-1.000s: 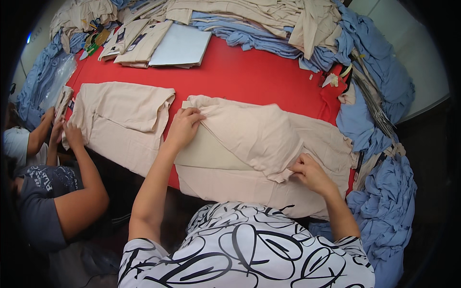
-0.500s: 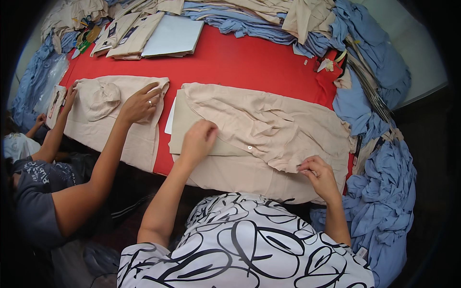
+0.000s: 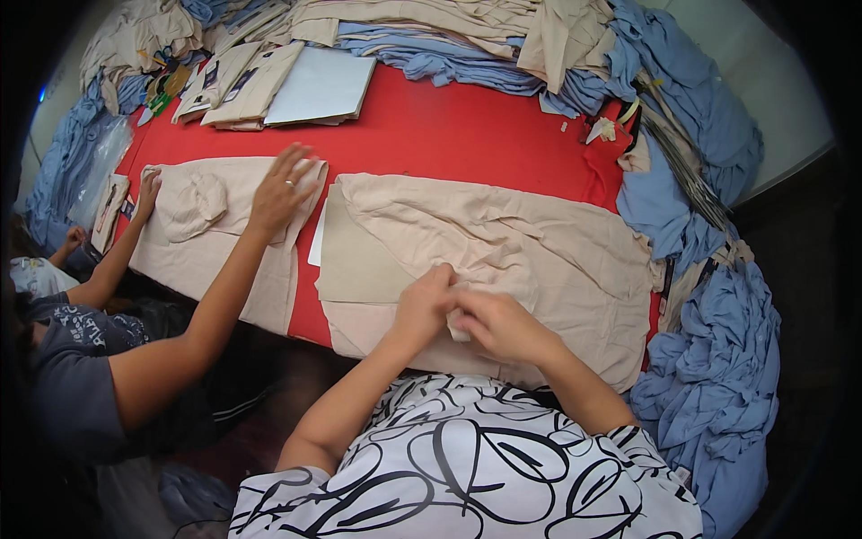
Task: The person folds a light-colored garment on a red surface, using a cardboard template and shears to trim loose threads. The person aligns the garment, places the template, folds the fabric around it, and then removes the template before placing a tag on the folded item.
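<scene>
A beige shirt [image 3: 575, 260] lies spread and creased on the red table in front of me. My left hand [image 3: 422, 304] and my right hand [image 3: 501, 325] meet over its near middle, fingers closed and slightly blurred. A bit of the shirt's cloth pokes out beneath my right fingers. What the left fingertips pinch is partly hidden by the right hand. On the shirt's left part rests a flat grey-beige board [image 3: 355, 265], its right side covered by the cloth. A white sheet's edge [image 3: 318, 235] shows beyond the board's left side.
To the left, a co-worker's hand [image 3: 283, 193] hovers over another beige garment [image 3: 180, 256]. Folded beige shirts [image 3: 251, 85] and a stack of pale sheets [image 3: 321, 85] lie farther back on the red table [image 3: 449, 126]. Blue garments [image 3: 709, 359] hang in heaps at the right.
My right hand has swung left, bringing a gathered part of the shirt along. My left hand has moved right to meet it. The co-worker's near hand has lifted from their garment.
</scene>
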Action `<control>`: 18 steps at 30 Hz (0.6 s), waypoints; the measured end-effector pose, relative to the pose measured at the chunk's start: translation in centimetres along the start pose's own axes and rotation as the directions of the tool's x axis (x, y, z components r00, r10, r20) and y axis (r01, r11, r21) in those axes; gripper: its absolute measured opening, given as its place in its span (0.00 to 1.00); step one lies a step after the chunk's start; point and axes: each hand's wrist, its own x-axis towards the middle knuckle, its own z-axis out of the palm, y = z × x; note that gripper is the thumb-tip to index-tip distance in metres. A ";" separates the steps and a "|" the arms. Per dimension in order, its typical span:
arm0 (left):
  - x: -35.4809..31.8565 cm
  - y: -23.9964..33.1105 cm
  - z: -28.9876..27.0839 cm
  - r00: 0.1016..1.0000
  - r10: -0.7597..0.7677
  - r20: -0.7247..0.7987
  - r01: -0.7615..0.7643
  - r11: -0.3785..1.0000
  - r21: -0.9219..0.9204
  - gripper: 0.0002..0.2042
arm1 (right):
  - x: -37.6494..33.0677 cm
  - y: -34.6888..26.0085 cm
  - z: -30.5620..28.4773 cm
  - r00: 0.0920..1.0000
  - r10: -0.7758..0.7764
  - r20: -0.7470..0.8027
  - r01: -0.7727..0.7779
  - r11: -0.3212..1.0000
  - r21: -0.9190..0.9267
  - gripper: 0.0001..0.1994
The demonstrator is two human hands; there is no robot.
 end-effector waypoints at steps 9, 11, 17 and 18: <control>0.9 -0.3 -1.3 0.889 -0.350 0.295 0.455 0.605 -0.654 0.11 | 1.8 9.9 3.4 0.949 0.291 -0.120 -0.159 0.772 0.615 0.09; 0.7 0.3 -1.2 0.895 -0.375 0.241 0.424 0.554 -0.716 0.11 | 2.0 9.7 3.0 0.957 0.262 -0.120 -0.137 0.780 0.610 0.09; 0.7 0.6 -0.3 0.889 -0.427 0.168 0.399 0.538 -0.743 0.10 | 2.0 8.2 1.5 0.954 0.206 -0.219 -0.110 0.917 0.383 0.09; 0.5 0.8 -0.1 0.884 -0.433 0.175 0.404 0.521 -0.751 0.09 | 1.9 8.2 1.3 0.955 0.181 -0.234 -0.099 0.941 0.324 0.09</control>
